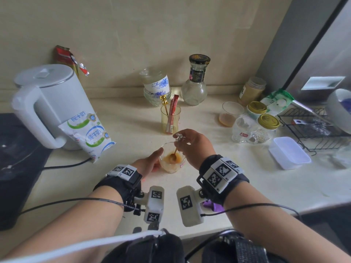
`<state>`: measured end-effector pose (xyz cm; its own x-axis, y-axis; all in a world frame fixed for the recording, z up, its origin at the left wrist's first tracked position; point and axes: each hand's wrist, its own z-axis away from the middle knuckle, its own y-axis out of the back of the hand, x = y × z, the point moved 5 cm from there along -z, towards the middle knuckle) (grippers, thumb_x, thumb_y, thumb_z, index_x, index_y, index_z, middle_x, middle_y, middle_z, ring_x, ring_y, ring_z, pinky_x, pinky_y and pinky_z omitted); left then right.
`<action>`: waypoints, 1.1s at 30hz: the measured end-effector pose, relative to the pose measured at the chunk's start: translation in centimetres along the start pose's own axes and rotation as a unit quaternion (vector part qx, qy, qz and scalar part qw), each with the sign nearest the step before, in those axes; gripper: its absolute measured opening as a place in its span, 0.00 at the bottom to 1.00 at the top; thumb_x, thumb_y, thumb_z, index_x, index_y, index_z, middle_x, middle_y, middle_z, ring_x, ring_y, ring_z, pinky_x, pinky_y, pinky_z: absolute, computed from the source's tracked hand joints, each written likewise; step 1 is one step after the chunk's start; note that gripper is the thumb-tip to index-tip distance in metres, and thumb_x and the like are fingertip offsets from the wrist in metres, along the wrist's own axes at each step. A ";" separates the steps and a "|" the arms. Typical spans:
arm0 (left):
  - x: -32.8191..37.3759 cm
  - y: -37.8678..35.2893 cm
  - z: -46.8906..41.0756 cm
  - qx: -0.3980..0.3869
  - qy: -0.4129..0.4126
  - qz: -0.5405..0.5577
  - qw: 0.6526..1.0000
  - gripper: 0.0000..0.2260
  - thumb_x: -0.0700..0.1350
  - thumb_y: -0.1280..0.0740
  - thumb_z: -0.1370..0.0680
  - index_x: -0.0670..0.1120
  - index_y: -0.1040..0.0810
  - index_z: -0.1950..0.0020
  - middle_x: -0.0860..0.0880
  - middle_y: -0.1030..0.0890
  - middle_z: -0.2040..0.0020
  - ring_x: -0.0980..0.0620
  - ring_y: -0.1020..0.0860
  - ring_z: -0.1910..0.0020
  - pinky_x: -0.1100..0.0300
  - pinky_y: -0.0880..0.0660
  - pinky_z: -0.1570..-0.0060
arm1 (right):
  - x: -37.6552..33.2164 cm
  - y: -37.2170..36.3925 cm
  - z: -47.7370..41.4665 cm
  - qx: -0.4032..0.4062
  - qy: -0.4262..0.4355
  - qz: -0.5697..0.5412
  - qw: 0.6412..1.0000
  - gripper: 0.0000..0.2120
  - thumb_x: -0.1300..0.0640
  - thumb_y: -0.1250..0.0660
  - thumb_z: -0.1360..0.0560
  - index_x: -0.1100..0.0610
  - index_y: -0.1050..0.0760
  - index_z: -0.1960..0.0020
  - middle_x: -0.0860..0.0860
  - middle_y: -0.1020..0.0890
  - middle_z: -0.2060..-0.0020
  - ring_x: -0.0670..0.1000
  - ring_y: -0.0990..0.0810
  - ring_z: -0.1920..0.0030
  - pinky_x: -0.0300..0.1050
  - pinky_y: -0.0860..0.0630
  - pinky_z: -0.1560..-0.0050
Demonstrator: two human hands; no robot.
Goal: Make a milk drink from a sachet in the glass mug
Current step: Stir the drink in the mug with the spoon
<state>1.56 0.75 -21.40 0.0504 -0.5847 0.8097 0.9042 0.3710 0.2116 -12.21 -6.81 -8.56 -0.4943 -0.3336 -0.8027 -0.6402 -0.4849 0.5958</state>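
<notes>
Glass mug stands on the tabletop directly before me, holding pale brown liquid. My left hand wraps its grip against the mug's left side. My right hand pinches the top of a spoon whose bowl sits in the liquid. Milk pouches lean on the white kettle, well left.

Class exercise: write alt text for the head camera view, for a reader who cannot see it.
The right hand stirs brown liquid with a spoon in a glass mug steadied by the left hand. On the counter, a milk bag leans on a white kettle.
</notes>
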 end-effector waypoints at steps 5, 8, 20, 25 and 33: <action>0.2 0.5 -0.1 0.024 0.016 -0.015 0.999 0.31 0.68 0.45 0.24 0.44 0.19 0.41 0.46 0.17 0.41 0.47 0.21 0.40 0.51 0.34 0.36 | -0.4 0.1 -0.5 -0.005 0.007 -0.006 1.000 0.08 0.56 0.33 0.26 0.50 0.22 0.48 0.49 0.17 0.55 0.51 0.19 0.54 0.51 0.22 0.49; 0.0 0.7 0.0 0.024 0.025 -0.008 0.999 0.32 0.68 0.46 0.24 0.44 0.20 0.40 0.47 0.17 0.40 0.47 0.22 0.39 0.52 0.36 0.36 | -0.3 0.0 -0.9 -0.016 0.007 0.005 1.000 0.08 0.56 0.33 0.26 0.50 0.22 0.48 0.49 0.17 0.55 0.50 0.19 0.55 0.51 0.22 0.49; 0.5 -0.3 1.2 0.075 0.041 0.021 0.996 0.30 0.67 0.45 0.24 0.43 0.20 0.42 0.46 0.18 0.40 0.47 0.22 0.39 0.53 0.39 0.45 | -0.1 0.7 -1.5 -0.036 0.033 -0.005 0.999 0.07 0.56 0.33 0.27 0.49 0.22 0.49 0.48 0.17 0.56 0.50 0.18 0.56 0.48 0.21 0.51; 0.6 -1.0 1.5 0.083 0.050 0.029 0.995 0.30 0.67 0.45 0.24 0.43 0.21 0.40 0.46 0.19 0.38 0.48 0.23 0.38 0.53 0.39 0.45 | 0.2 0.9 -1.7 -0.068 0.028 -0.015 0.997 0.07 0.56 0.33 0.27 0.49 0.22 0.50 0.49 0.16 0.58 0.49 0.17 0.57 0.50 0.20 0.51; 0.7 -2.0 2.3 0.087 0.056 0.019 0.994 0.31 0.66 0.47 0.23 0.44 0.21 0.38 0.47 0.19 0.37 0.48 0.23 0.38 0.54 0.38 0.46 | 0.6 1.2 -2.0 -0.082 0.032 -0.001 0.996 0.07 0.56 0.33 0.27 0.50 0.22 0.49 0.49 0.16 0.57 0.50 0.18 0.56 0.52 0.20 0.50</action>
<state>-1.17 1.27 -19.94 0.1393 -0.6405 0.7552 0.8139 0.5085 0.2811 -12.08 -9.21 -8.38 -0.4511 -0.3801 -0.8075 -0.5337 -0.6103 0.5854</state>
